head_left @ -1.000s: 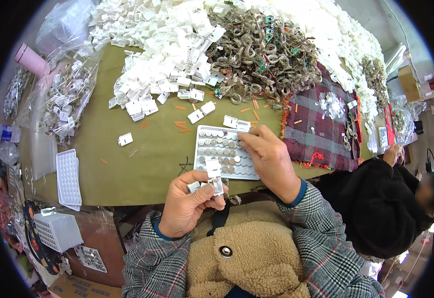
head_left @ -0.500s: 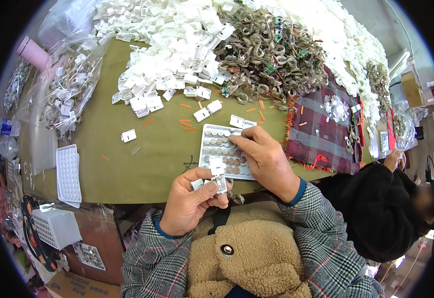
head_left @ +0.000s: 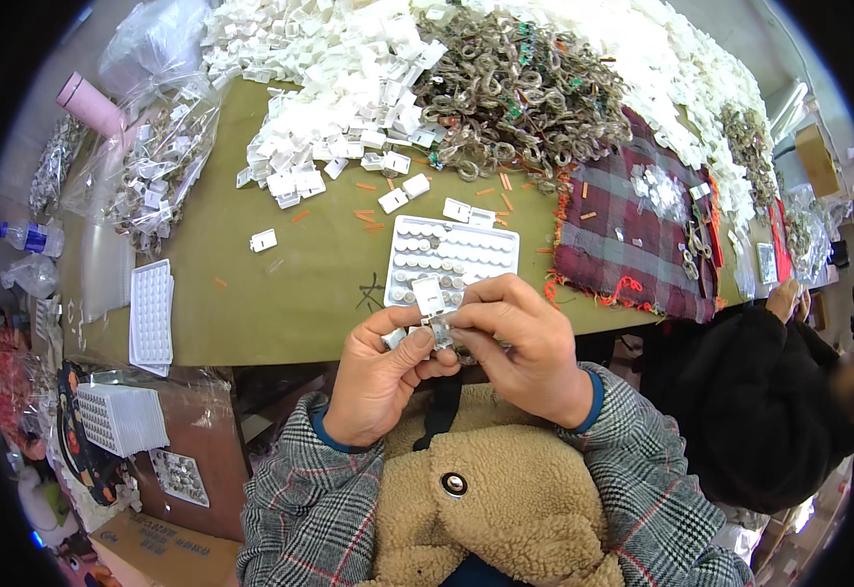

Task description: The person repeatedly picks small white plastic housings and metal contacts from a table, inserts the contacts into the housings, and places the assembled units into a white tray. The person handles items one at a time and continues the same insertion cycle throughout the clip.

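Observation:
Over the table's near edge, my left hand (head_left: 376,377) grips a small white plastic case (head_left: 429,294) with its hinged lid raised. My right hand (head_left: 530,352) meets it from the other side, thumb and forefinger pinched at the lower half; whatever those fingertips hold is hidden. Another small white piece (head_left: 394,338) shows between my left fingers. Just beyond my hands lies a white tray (head_left: 512,256) with rows of round button cells. An opened white case (head_left: 468,212) rests behind the tray.
A heap of white cases (head_left: 349,98) and a pile of coiled wires (head_left: 505,98) cover the back. Plaid cloth (head_left: 603,249) lies right, orange strips (head_left: 364,215) mid-table. White trays (head_left: 151,318) and a filled plastic bag (head_left: 168,166) are left. Another person (head_left: 750,411) sits at right.
My right hand has come back from the tray to the white case in my left hand. More of the tray's cells show. The whole view has shifted slightly.

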Available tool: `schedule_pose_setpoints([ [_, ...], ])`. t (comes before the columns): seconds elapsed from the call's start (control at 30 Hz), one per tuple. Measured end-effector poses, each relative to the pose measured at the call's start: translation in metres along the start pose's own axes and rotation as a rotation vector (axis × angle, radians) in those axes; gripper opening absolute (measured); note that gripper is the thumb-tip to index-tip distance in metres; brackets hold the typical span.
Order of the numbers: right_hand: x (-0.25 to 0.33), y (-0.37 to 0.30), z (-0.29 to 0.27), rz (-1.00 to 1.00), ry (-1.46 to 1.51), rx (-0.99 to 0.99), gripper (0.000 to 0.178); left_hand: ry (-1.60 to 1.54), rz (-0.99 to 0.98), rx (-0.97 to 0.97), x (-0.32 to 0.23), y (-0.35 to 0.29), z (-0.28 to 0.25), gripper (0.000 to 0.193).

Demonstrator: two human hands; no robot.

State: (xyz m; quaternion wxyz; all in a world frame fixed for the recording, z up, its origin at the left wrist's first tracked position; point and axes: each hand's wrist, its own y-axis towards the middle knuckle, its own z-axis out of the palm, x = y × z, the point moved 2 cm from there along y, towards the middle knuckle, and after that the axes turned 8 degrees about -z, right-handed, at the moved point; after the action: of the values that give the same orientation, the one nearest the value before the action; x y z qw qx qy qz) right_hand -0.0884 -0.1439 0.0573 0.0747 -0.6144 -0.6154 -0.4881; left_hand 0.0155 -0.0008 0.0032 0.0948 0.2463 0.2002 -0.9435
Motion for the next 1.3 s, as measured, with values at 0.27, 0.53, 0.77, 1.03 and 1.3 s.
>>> schedule_pose_setpoints([
  [0.27, 0.017, -0.012, -0.004, -0.006, 0.073, -0.039, 0.029, -0.054, -0.032, 0.031, 0.015, -0.009, 0.004, 0.023],
  [0.53, 0.008, -0.013, 0.013, -0.341, -0.143, -0.104, 0.034, 0.046, -0.032, -0.063, 0.011, -0.008, 0.004, 0.017],
  [0.77, -0.031, -0.009, 0.000, 0.089, -0.271, -0.166, 0.019, 0.205, -0.040, -0.163, -0.001, -0.006, -0.004, 0.020],
  [1.03, -0.046, -0.002, 0.012, 0.075, -0.429, 0.037, 0.021, 0.144, -0.084, -0.100, -0.006, 0.004, -0.010, 0.025],
  [1.3, -0.007, -0.007, -0.002, 0.136, -0.022, 0.005, 0.019, -0.030, -0.087, -0.056, 0.000, 0.001, -0.006, 0.020],
])
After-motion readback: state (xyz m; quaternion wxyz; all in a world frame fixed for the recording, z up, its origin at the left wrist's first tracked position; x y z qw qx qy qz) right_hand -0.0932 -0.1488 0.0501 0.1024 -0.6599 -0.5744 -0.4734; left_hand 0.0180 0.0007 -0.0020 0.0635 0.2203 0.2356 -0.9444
